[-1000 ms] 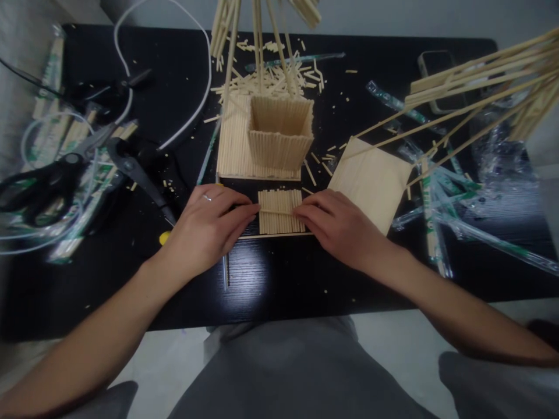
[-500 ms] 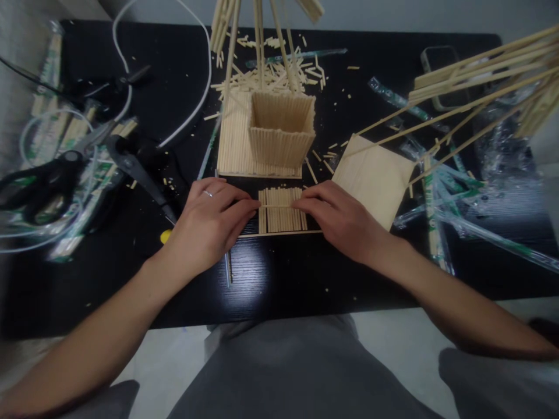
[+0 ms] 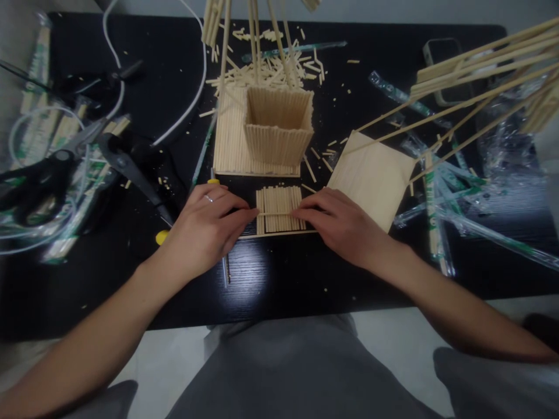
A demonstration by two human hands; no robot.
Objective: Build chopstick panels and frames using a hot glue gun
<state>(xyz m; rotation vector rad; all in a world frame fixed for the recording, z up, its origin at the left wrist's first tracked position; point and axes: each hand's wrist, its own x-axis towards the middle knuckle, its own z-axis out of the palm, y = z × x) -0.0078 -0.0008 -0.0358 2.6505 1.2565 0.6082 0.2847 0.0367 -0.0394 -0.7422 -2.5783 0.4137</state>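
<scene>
A small panel of short wooden sticks [image 3: 279,208] lies side by side on the black table [image 3: 271,279], with one thin stick laid across it and a longer stick along its near edge. My left hand [image 3: 205,230] presses its fingertips on the left end of the cross stick. My right hand [image 3: 340,224] pinches the right end. Both hands have fingers drawn together on that stick. Just behind the panel stands a square open box of sticks [image 3: 279,125] on a flat stick mat [image 3: 231,139].
A second flat stick panel [image 3: 371,177] lies at the right. Black scissors [image 3: 48,174], a white cable [image 3: 183,110] and wrappers crowd the left; plastic wrappers [image 3: 454,198] and long skewers [image 3: 480,75] fill the right. Cut stick bits [image 3: 271,70] and a phone [image 3: 445,58] lie at the back.
Both hands stay on the cross stick over the small panel, shifting only slightly. The view has tilted a little, so everything sits marginally lower and to the left.
</scene>
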